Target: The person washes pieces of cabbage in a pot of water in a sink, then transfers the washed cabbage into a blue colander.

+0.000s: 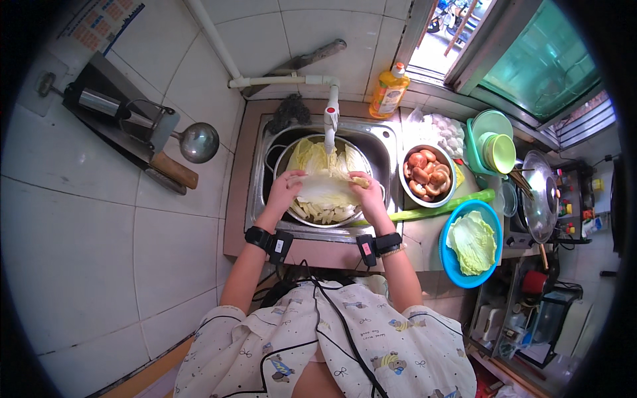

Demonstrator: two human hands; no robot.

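Observation:
Both my hands grip one pale napa cabbage leaf (326,189) by its two sides. My left hand (284,193) has its left edge, and my right hand (367,194) has its right edge. The leaf is spread over a round metal basin (324,225) that stands in the steel sink (388,149). More cabbage leaves (303,155) lie in the basin, on the far side and on the near side. A white tap (330,124) hangs directly above the far leaves. In the blue plastic basket (443,253) at the right rests another cabbage leaf (474,244).
A bowl of mushrooms (427,171) stands right of the sink, with a long green vegetable (443,205) before it. Behind are bagged garlic bulbs (445,132), dish soap (389,94) and green bowls (499,151). A ladle (199,143) and cleavers (169,169) hang on the left wall.

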